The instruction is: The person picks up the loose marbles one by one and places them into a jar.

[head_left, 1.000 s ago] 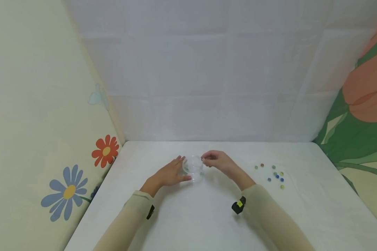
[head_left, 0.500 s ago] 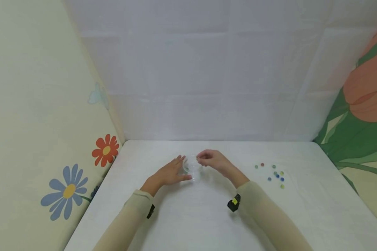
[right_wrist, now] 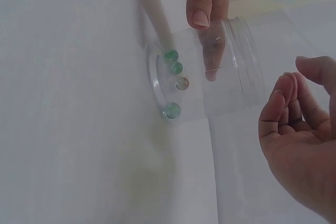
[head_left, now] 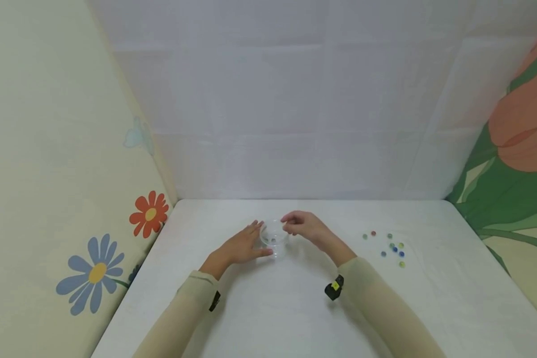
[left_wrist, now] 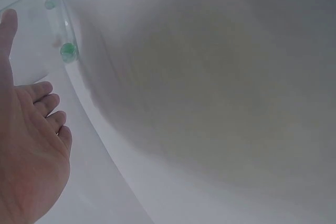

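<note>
A clear jar [head_left: 275, 234] stands on the white table, with no lid on its mouth. My left hand [head_left: 241, 247] holds it from the left, thumb on the near side and fingers on the far side. Green marbles [right_wrist: 172, 110] and an amber marble [right_wrist: 182, 83] lie at the jar's bottom in the right wrist view. My right hand [head_left: 309, 228] hovers at the right of the jar's rim. Its thumb and fingertips are apart, the fingers loosely bent, nothing between them. In the left wrist view the fingers [left_wrist: 47, 103] lie close beside the jar wall.
Several loose marbles, among them a red marble [head_left: 373, 233], a blue marble [head_left: 401, 254] and a yellow-green marble [head_left: 402, 264], lie scattered on the table right of the right forearm. A white cloth wall [head_left: 268, 149] rises behind the table [head_left: 268, 308].
My right hand moved left to the jar's mouth with a small marble pinched in its fingers, then let go; thumb and fingertips are now parted. My left hand stayed in place.
</note>
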The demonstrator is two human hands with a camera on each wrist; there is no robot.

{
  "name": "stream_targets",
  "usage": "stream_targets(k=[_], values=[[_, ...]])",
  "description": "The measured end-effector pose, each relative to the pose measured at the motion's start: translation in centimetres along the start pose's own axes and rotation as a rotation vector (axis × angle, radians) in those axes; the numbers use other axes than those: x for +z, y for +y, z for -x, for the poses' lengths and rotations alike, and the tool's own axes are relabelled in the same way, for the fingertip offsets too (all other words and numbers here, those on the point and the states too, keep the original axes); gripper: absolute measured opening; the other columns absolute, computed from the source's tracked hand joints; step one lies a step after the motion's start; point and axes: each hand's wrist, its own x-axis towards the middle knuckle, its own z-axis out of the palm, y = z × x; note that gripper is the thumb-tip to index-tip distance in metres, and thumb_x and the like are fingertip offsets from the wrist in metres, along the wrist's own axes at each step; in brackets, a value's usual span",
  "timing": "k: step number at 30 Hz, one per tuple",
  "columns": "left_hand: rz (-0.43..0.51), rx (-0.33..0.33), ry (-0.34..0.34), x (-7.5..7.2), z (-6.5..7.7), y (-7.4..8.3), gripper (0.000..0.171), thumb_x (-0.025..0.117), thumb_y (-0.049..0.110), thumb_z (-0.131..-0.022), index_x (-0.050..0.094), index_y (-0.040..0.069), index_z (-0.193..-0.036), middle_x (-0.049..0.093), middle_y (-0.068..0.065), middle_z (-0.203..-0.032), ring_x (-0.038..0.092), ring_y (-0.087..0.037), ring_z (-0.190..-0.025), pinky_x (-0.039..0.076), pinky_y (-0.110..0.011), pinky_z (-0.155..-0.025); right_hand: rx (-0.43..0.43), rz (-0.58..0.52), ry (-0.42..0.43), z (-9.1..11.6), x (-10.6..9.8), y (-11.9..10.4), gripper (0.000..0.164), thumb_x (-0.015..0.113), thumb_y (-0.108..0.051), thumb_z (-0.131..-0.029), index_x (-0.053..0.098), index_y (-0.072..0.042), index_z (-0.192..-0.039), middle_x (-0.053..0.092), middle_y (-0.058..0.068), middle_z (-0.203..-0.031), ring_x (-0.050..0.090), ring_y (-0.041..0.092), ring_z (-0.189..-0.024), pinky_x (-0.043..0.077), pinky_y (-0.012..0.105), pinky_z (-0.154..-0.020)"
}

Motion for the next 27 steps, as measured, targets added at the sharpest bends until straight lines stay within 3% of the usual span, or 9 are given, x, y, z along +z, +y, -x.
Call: stream_targets(k=[9, 18, 25, 27], values=[[-0.003, -0.002, 0.006, 0.0, -0.1, -0.1, 0.105, 0.055, 0.074, -0.09, 0.019, 0.008, -0.162, 0.016, -0.012, -0.169, 0.012, -0.029, -0.157, 0.02, -0.05, -0.125, 0.021, 0.021, 0.029, 0.6, -1.1, 0.0, 0.035, 0.066, -0.021, -0.099, 0.063, -0.007, -0.132, 0.069, 0.006, -0.108, 0.063, 0.026, -0.101, 0.048, 0.057, -0.102], [-0.008, -0.007, 0.003, -0.1, 0.0, 0.2, 0.103, 0.057, 0.071, -0.091, 0.018, 0.009, -0.163, 0.016, -0.012, -0.169, 0.011, -0.028, -0.157, 0.018, -0.049, -0.126, 0.016, 0.033, 0.043, 1.5, -2.9, 1.0, 0.035, 0.067, -0.023, -0.099, 0.062, -0.012, -0.132, 0.068, 0.013, -0.111, 0.06, 0.042, -0.112, 0.046, 0.06, -0.103], [-0.029, 0.013, 0.006, 0.0, 0.0, 0.0, 0.102, 0.056, 0.071, -0.092, 0.019, 0.007, -0.162, 0.017, -0.013, -0.169, 0.011, -0.028, -0.157, 0.018, -0.048, -0.126, 0.02, 0.058, 0.074, 2.2, -4.2, 2.1, 0.039, 0.069, -0.025, -0.098, 0.061, -0.011, -0.133, 0.068, 0.007, -0.109, 0.063, 0.031, -0.105, 0.049, 0.058, -0.101], [-0.028, 0.018, 0.006, 0.0, 0.0, -0.1, 0.102, 0.055, 0.071, -0.092, 0.019, 0.007, -0.162, 0.017, -0.013, -0.169, 0.011, -0.028, -0.157, 0.018, -0.048, -0.126, 0.011, 0.061, 0.073, 2.6, -4.6, 2.4, 0.041, 0.068, -0.025, -0.099, 0.06, -0.008, -0.135, 0.068, 0.008, -0.109, 0.062, 0.032, -0.106, 0.049, 0.058, -0.1]])
